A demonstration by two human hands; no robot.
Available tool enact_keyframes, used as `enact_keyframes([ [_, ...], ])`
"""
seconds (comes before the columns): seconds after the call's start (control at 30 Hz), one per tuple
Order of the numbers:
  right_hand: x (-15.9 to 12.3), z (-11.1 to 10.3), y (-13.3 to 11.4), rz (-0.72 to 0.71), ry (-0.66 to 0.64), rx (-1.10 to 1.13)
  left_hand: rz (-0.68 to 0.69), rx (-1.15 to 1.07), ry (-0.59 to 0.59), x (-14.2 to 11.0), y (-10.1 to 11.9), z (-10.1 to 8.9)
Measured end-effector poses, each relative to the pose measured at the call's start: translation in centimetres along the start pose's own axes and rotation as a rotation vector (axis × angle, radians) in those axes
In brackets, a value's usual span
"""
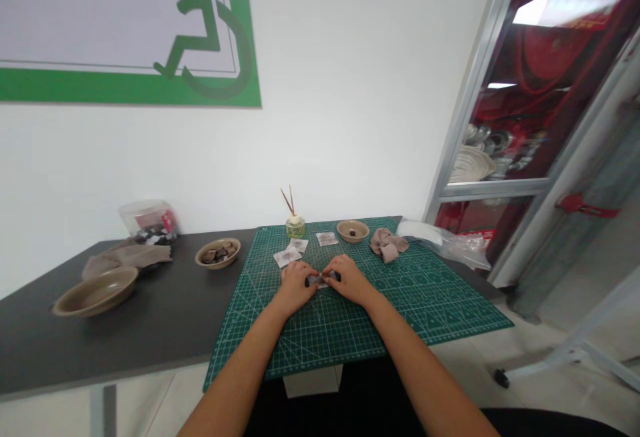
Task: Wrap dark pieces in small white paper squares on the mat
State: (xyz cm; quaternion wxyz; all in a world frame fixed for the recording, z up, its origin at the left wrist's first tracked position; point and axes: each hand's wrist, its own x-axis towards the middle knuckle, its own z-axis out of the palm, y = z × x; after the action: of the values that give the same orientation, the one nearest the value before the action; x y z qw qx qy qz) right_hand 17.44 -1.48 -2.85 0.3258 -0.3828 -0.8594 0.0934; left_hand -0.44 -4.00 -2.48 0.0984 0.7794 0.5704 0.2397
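Note:
My left hand [297, 283] and my right hand [350, 280] meet over the green cutting mat [340, 337]. Thumbs and fingers of both hands are pinched on a small pale packet [323, 281] between them; dark spots show beside the fingertips, too small to make out. Just beyond my left hand lie two similar flat white packets with darker middles, one packet [287, 256] overlapping the other packet [299, 245]. A third white packet [327, 239] lies farther back, near a tan bowl [353, 236] with a small dark piece inside.
A reed diffuser bottle [295, 227] stands at the mat's back edge. Right of the bowl are a crumpled brown cloth [389, 245] and a clear plastic bag [450, 240]. Leftward on the dark table [180, 317] sit a bowl of brown chunks [219, 262], a larger bowl [97, 298], another cloth [125, 257] and a clear jar [145, 217].

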Motion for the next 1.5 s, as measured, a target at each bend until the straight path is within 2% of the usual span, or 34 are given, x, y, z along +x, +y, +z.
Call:
enact_keyframes([
  [0.2,-0.1,-0.1,0.2,0.024,0.048,-0.033,-0.014,0.023,-0.009,0.0,0.1,-0.1],
  [0.37,0.0,0.1,0.2,-0.057,-0.025,0.006,-0.025,0.017,-0.023,-0.1,0.1,-0.1],
  [0.53,0.1,0.1,0.6,0.048,0.043,-0.068,-0.031,0.025,-0.028,-0.1,0.2,-0.2],
  [0.73,-0.2,-0.5,0.3,-0.018,-0.007,0.01,-0.008,0.044,-0.044,-0.3,0.5,-0.4],
  [0.9,-0.2,-0.6,0.4,0.047,0.03,-0.035,-0.024,0.051,-0.021,-0.2,0.4,-0.3],
  [1.07,-0.2,-0.6,0.3,0.008,-0.008,-0.009,-0.03,0.059,-0.012,-0.2,0.4,-0.2],
  [1.23,-0.2,-0.7,0.5,0.076,0.047,-0.063,-0.033,0.049,-0.019,-0.2,0.5,-0.3],
  [1.4,-0.3,-1.0,0.1,0.023,-0.023,0.007,-0.03,0.052,-0.008,-0.2,0.5,-0.3],
  [1.5,-0.3,-1.1,0.0,0.062,0.0,-0.032,-0.031,0.055,0.0,-0.3,0.5,-0.3],
])
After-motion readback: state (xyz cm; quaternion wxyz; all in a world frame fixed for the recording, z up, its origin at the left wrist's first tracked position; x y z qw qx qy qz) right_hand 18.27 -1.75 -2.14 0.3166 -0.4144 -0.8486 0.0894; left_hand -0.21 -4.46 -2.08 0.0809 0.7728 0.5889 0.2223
